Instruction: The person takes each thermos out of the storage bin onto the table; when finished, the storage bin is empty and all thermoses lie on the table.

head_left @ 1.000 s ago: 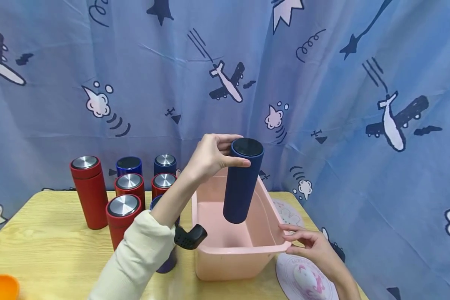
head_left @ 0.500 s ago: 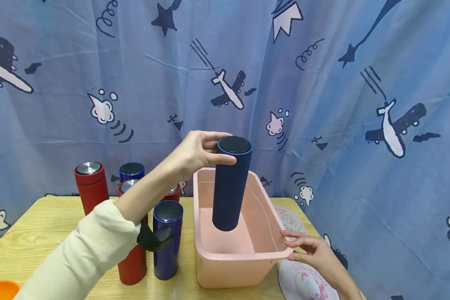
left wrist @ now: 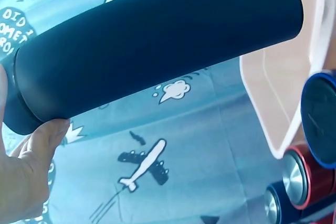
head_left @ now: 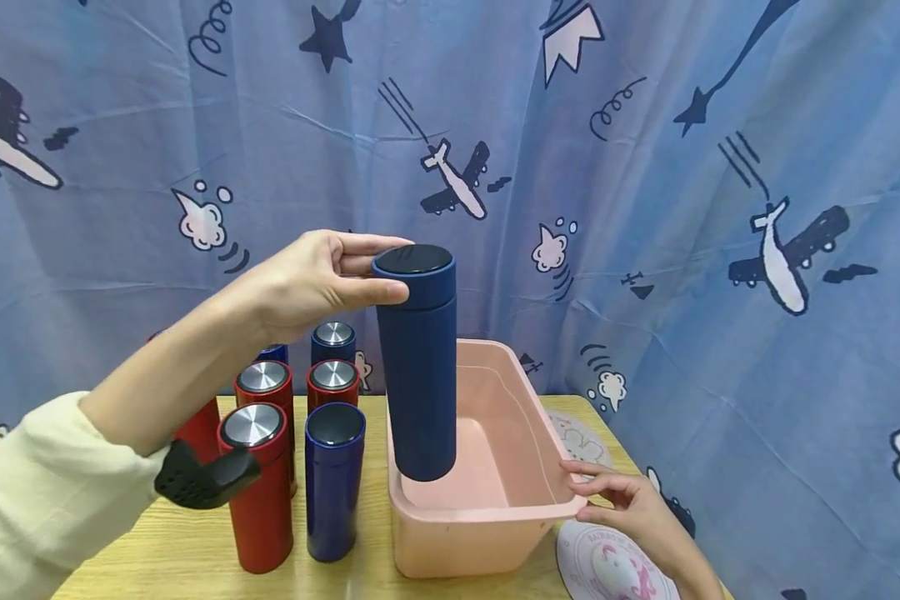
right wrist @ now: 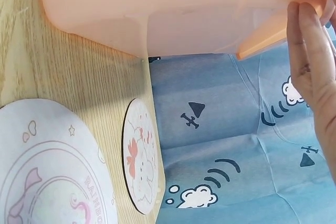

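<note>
My left hand (head_left: 315, 279) grips a dark blue thermos flask (head_left: 420, 375) around its lid end, thumb in front and fingers behind. The flask hangs nearly upright over the left side of a pink plastic bin (head_left: 487, 527), its base higher than the front rim in the head view. In the left wrist view the same flask (left wrist: 157, 51) stretches across the picture, the thumb (left wrist: 50, 135) pressed near its lid seam. My right hand (head_left: 630, 508) pinches the bin's right front corner; its fingers (right wrist: 310, 40) lie against the rim in the right wrist view.
Left of the bin stand several flasks: a purple-blue one (head_left: 333, 492), red ones such as the front one (head_left: 262, 508), and a dark blue one (head_left: 335, 337) behind. Two round mats (head_left: 615, 562) lie on the wooden table (head_left: 142, 550) at right. A patterned curtain (head_left: 450, 100) hangs behind.
My left hand has carried the dark blue flask leftward and nearer, from over the bin's middle to its left side. The right hand stays at the bin's corner.
</note>
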Demonstrator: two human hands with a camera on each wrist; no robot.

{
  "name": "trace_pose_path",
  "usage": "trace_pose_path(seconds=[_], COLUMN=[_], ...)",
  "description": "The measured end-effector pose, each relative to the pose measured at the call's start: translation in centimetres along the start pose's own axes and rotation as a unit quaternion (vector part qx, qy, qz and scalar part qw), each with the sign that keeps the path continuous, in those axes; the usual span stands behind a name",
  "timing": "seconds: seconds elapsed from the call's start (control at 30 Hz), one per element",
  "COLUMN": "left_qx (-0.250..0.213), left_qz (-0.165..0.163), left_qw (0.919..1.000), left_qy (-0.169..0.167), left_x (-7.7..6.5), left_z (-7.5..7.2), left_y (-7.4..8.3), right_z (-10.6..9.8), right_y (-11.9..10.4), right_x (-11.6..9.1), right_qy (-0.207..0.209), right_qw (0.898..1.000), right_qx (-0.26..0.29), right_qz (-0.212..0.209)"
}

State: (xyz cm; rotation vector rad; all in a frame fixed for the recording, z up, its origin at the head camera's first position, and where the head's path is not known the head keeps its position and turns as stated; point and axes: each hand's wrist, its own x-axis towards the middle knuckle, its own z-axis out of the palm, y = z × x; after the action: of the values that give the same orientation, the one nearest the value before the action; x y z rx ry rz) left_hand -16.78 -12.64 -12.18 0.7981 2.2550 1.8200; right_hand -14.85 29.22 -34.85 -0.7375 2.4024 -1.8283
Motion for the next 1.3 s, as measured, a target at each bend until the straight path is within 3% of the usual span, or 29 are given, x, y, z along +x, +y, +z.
trace_pose_path(seconds=[0.23, 0.37, 0.6, 0.8, 1.07, 1.3], left_qx=[0.010, 0.014, -0.017, -0.066, -0.102, -0.127], left_qz=[-0.005, -0.024, -0.054, -0.020, -0.022, 0.037], left_qw=[0.9997, 0.9992, 0.9974, 0.9943, 0.9903, 0.9842], left_qy=[-0.022, -0.029, -0.045, -0.081, -0.092, -0.117], left_x=[-2.6, -3.8, -6.8, -9.2, -12.0, -14.5], left_z=[-1.4, -1.7, -2.5, -3.1, -3.8, -5.6], left_y=[-0.1, -0.6, -2.0, -4.6, -8.2, -12.7], right_z=[0.1, 0.1, 0.1, 0.2, 0.1, 0.1], right_y=[0.2, 0.3, 0.3, 0.1, 0.2, 0.1], right_x=[-0.1, -0.2, -0.1, -0.1, 0.0, 0.0], right_qy=[-0.005, -0.006, -0.010, -0.008, -0.006, -0.008], right_qw=[1.000, 1.000, 1.000, 0.999, 0.999, 0.999], right_qx=[0.006, 0.009, 0.014, 0.013, 0.012, 0.011], right_qz=[-0.011, -0.016, -0.020, -0.034, -0.034, -0.032])
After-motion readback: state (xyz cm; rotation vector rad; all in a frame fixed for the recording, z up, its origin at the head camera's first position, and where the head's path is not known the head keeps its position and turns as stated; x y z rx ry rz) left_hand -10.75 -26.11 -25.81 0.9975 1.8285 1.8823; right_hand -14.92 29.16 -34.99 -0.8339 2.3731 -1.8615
